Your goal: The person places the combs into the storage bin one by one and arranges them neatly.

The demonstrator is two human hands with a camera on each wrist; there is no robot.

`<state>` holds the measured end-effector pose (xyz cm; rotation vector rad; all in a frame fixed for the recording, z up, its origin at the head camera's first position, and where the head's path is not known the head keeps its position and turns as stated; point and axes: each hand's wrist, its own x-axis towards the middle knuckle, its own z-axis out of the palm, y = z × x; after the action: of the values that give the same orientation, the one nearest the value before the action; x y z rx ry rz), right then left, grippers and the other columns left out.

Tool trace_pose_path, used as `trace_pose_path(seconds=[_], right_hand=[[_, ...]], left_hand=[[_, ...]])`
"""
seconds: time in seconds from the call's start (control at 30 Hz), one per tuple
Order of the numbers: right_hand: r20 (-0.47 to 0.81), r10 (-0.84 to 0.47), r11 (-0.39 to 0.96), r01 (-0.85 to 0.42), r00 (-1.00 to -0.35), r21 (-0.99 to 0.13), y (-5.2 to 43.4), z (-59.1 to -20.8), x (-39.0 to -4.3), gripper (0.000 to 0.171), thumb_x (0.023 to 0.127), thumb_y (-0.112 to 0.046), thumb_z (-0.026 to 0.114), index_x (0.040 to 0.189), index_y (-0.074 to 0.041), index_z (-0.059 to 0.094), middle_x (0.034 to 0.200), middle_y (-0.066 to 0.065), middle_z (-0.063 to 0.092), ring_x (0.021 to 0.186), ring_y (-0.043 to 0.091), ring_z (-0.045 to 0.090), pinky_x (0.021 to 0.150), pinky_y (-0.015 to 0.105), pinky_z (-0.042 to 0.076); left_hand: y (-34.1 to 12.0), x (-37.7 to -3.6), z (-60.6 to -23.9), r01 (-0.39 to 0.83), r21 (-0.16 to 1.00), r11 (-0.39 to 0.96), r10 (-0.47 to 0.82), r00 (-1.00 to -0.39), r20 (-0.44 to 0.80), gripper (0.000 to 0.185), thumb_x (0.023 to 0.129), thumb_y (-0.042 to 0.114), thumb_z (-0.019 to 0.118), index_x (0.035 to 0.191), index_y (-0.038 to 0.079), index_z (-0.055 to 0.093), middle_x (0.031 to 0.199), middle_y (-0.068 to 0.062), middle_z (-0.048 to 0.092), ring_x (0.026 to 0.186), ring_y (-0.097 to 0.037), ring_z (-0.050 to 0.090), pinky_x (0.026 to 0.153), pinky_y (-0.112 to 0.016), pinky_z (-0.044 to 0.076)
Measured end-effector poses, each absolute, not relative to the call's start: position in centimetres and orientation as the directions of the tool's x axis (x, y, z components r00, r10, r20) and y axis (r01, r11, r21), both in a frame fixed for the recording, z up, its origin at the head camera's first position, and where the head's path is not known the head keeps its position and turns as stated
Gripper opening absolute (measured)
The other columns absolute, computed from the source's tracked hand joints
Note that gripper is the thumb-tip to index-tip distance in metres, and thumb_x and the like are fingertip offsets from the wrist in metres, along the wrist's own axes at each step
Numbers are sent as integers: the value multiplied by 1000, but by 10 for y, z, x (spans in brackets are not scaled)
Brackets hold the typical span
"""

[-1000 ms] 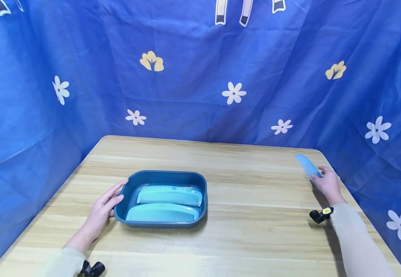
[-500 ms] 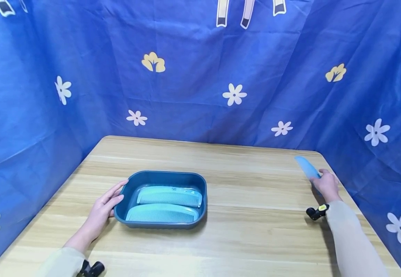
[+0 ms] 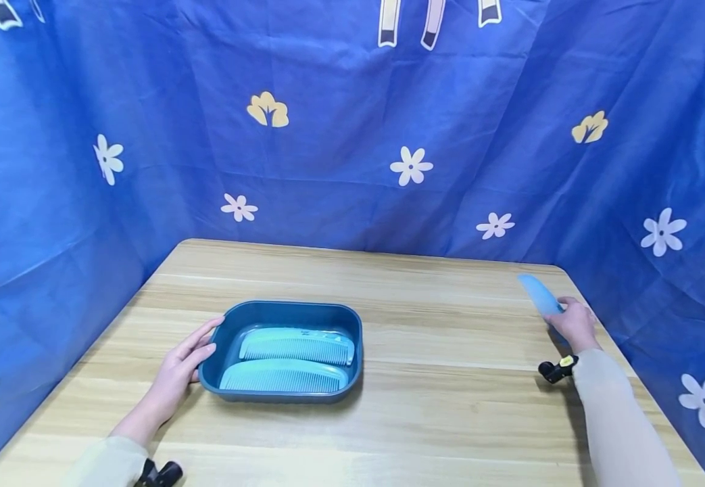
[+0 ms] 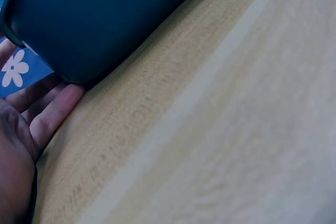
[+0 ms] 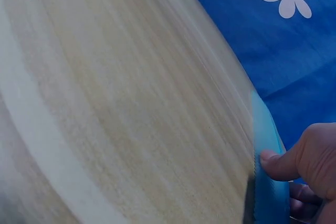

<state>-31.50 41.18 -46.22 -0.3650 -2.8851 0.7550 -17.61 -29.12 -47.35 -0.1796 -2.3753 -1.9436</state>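
Comb (image 3: 541, 295), light blue, pinched in right hand (image 3: 574, 325) at far right edge of wood-grain table (image 3: 437, 379), tilted up. Left hand (image 3: 176, 372) w/ fingers straight, flat on table, touching left wall of dark blue tray (image 3: 357, 352) holding 2 combs (image 3: 291, 358). Blue flower-print cloth (image 3: 352, 135) walls in table on 3 sides.

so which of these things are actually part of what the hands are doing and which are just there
In use:
right hand gripping a light blue comb
left hand resting against the dark blue tray
two combs lying in the tray

Just there:
wooden table
blue flowered cloth
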Motion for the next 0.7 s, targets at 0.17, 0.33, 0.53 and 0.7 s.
trace_pose_path(seconds=[0.17,0.33,0.53,0.7], right_hand=[[76,250,834,175,-965,-523,415,-463,-314,65,79,-16,68,129,14,39,118,39,45,109,56,32,89,60,28],[23,227,803,174,-974,-570,415,-463,-314,63,82,-14,66,130,15,37,117,40,44,104,52,45,82,56,42],[-6,228,773,185,-974,-608,414,-460,-314,62,84,-12,64,132,14,35,117,40,43,99,49,51,76,54,47],[17,242,754,177,-970,-633,413,-456,-311,57,85,-8,62,132,13,38,113,38,47,95,47,54,71,51,50]], left_hand=[[-291,-176,-473,135,975,175,53,-990,127,47,99,21,45,145,16,35,136,-4,37,107,-2,51,67,-28,54],[-292,-175,-473,157,976,150,67,-987,148,47,99,18,44,145,14,34,137,-11,34,107,-1,51,67,-28,54],[-294,-174,-474,142,972,188,50,-990,135,47,100,21,44,145,16,34,137,-8,35,109,2,48,68,-27,54],[-293,-177,-476,126,972,200,41,-992,120,47,99,23,45,145,17,35,138,-6,36,108,3,49,69,-28,54]])
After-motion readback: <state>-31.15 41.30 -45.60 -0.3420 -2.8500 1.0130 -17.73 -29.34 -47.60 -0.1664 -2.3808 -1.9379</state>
